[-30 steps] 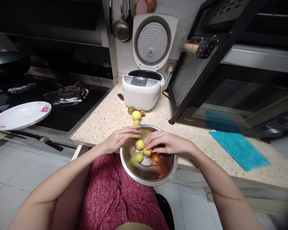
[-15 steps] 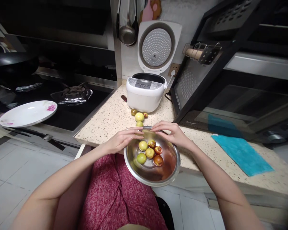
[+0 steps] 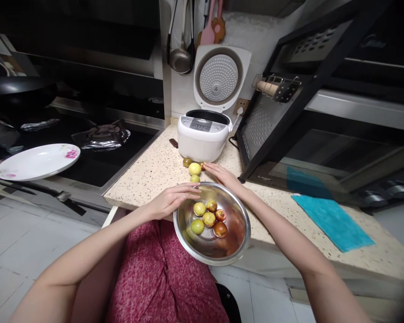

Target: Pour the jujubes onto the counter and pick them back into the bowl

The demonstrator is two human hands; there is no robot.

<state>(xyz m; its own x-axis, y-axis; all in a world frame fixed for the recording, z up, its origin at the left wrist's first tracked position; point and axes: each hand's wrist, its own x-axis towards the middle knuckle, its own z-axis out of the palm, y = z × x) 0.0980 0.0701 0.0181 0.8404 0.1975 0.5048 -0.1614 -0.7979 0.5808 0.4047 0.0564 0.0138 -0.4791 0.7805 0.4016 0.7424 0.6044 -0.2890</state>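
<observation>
A steel bowl [image 3: 212, 251] juts past the counter edge above my lap. Inside it lie several green, yellow and red-brown jujubes [image 3: 208, 219]. My left hand [image 3: 170, 199] rests at the bowl's left rim, fingers stretched out over the inside and holding no fruit. Beyond the far rim, my right hand [image 3: 224, 176] lies low over the counter with its fingers extended. Its fingertips are at a red-brown jujube [image 3: 202, 167], which they partly cover. Beside that sit a yellow-green jujube [image 3: 194, 169], a smaller green one [image 3: 195, 178] and a brownish one [image 3: 187, 162].
A white rice cooker [image 3: 204, 139] with its lid raised stands behind the fruit. To the right are a black-framed rack with an oven [image 3: 340, 143] and a teal cloth [image 3: 333, 222]. A floral plate [image 3: 37, 162] sits at the stove's front left, near a wok [image 3: 18, 92].
My right hand has left the bowl's far rim and reached forward to the jujubes by the rice cooker. My left hand stays at the bowl. The view has shifted slightly.
</observation>
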